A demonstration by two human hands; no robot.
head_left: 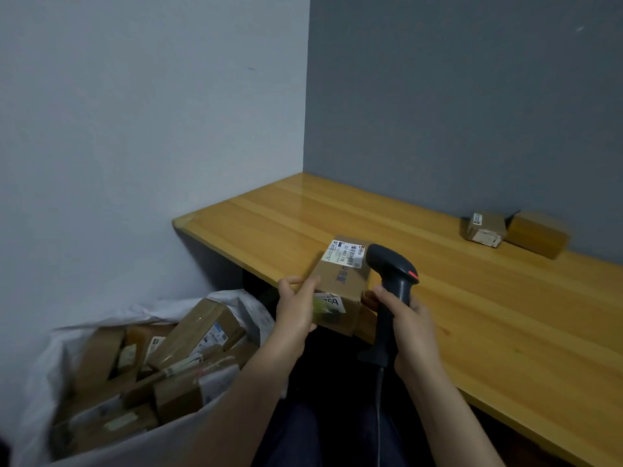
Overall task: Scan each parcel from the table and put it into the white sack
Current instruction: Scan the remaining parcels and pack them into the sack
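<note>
Left grip [296, 305] clamped on the cardboard parcel [340, 288]; right grip [404, 318] clamped on the barcode scanner [391, 284]; white sack [202, 429] lies near-left, nearest the left hand.

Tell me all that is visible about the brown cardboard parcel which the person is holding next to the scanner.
The brown cardboard parcel is a small, oblong box, closed. A white shipping label with barcodes lies on its top face, and another whitish label with green marks is on its near end. The left hand grips its left side, holding it over the near edge of the wooden table. The dark handheld scanner, held in the right hand, points at the top label.
</note>
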